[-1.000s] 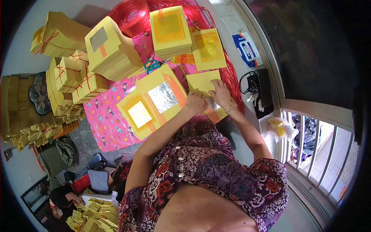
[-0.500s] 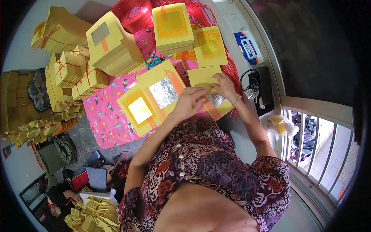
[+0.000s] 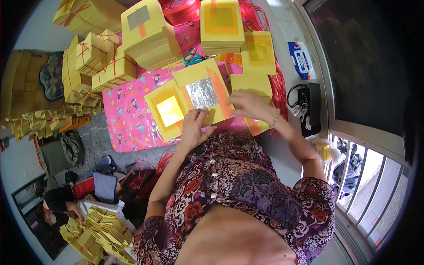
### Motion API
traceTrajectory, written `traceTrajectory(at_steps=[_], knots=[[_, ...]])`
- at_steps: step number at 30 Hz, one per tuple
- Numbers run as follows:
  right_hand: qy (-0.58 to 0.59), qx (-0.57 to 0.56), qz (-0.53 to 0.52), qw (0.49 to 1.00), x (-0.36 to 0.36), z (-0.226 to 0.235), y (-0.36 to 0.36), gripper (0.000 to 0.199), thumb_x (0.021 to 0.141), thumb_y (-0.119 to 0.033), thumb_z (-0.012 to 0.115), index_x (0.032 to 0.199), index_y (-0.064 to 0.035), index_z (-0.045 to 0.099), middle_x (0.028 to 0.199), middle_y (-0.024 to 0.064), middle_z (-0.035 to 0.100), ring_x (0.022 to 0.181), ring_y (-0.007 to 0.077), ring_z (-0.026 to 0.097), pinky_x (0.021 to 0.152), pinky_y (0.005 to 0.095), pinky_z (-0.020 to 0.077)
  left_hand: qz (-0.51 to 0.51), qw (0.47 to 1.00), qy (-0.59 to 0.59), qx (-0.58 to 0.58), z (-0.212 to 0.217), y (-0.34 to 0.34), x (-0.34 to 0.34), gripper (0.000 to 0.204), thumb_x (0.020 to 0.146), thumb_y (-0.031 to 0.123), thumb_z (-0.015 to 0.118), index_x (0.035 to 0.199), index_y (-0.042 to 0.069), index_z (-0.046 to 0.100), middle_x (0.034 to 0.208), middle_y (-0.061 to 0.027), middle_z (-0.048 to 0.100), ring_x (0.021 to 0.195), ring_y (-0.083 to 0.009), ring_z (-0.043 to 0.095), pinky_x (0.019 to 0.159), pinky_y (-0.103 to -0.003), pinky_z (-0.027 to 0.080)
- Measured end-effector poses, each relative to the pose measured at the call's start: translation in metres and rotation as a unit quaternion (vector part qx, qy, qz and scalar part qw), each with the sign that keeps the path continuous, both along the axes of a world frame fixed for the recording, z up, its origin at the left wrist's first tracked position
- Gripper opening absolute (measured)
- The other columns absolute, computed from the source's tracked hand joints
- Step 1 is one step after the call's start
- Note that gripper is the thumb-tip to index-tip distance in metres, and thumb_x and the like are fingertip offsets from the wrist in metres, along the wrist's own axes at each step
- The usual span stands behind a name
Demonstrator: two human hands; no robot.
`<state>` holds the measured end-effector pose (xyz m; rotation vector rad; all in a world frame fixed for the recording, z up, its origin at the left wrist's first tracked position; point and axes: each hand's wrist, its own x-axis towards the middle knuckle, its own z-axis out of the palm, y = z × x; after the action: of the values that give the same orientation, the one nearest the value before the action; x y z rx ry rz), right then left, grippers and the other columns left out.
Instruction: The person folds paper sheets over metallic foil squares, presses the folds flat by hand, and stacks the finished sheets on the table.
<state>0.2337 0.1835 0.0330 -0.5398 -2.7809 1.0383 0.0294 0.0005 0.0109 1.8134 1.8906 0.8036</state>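
Note:
In front of me lies a yellow joss paper sheet (image 3: 211, 73) with a silver foil square and an orange band. My left hand (image 3: 194, 131) rests at its lower edge, thumb apart from the fingers. At its right edge, my right hand (image 3: 252, 107) has its fingers bent and closed on the paper. A gold-foil joss paper sheet (image 3: 154, 100) lies to the left, partly overlapped. Under and beyond my right wrist are another partly hidden silver-foil sheet (image 3: 255, 127) and a plain yellow sheet (image 3: 250, 84).
Tall joss paper stacks (image 3: 152, 48) and tied bundles (image 3: 90, 55) stand along the far left. Teal scissors (image 3: 192, 59) and red plastic strands (image 3: 278, 88) lie on the pink tablecloth (image 3: 128, 119). A wipes pack (image 3: 301, 60) is at right. Another person (image 3: 64, 203) is at lower left.
My left hand has moved from the right-hand sheet to the lower edge of the middle silver-foil sheet. My right hand has shifted to that sheet's right edge. The whole view has also shifted.

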Motion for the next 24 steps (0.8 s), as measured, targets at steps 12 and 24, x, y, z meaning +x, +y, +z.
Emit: traceTrajectory(at_steps=[12, 24], knots=[[-0.016, 0.058, 0.104, 0.993, -0.015, -0.026, -0.014, 0.025, 0.075, -0.018, 0.078, 0.088, -0.0072, 0.06, 0.091, 0.0077, 0.057, 0.09, 0.0285, 0.06, 0.074, 0.0407, 0.0501, 0.002, 1.0, 0.009, -0.013, -0.015, -0.005, -0.007, 0.039, 0.071, 0.019, 0.082, 0.104, 0.006, 0.066, 0.102, -0.009, 0.061, 0.094, -0.0301, 0.057, 0.081, -0.041, 0.05], [-0.057, -0.118, 0.089, 0.987, -0.022, -0.026, 0.009, 0.019, 0.088, -0.022, 0.069, 0.086, -0.0038, 0.067, 0.084, 0.0083, 0.062, 0.08, 0.0275, 0.061, 0.072, 0.0388, 0.0471, 0.086, 0.972, -0.203, -0.078, -0.023, 0.003, -0.016, 0.016, 0.076, 0.018, 0.082, 0.079, 0.004, 0.074, 0.083, -0.0075, 0.067, 0.085, -0.0234, 0.063, 0.075, -0.033, 0.051]])
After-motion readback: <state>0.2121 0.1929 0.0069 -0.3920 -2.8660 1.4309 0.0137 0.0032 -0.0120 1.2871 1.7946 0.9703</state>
